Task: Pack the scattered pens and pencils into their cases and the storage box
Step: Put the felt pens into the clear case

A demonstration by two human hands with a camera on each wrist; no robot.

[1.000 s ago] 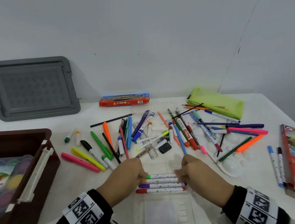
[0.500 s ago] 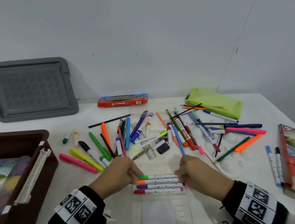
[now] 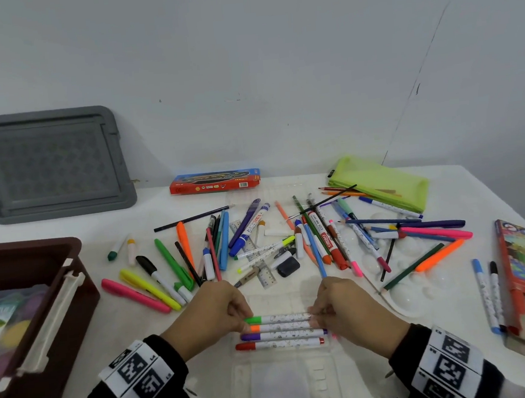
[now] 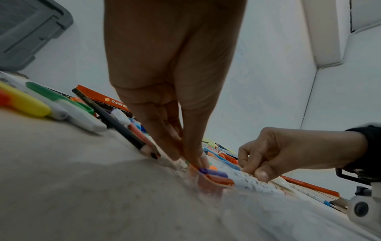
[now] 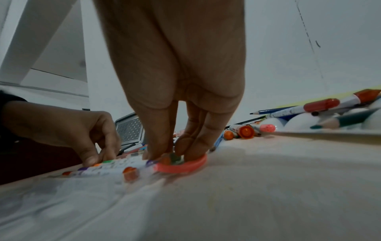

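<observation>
With left hand (image 3: 212, 309) and right hand (image 3: 343, 306) we pinch the green-capped marker (image 3: 278, 318) by its ends; seat it level in the clear case (image 3: 286, 371).

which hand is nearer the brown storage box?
Left. The left hand is at the cap ends of the row of markers, on the side toward the brown storage box at the table's left edge. The right hand is at the row's far end.
</observation>
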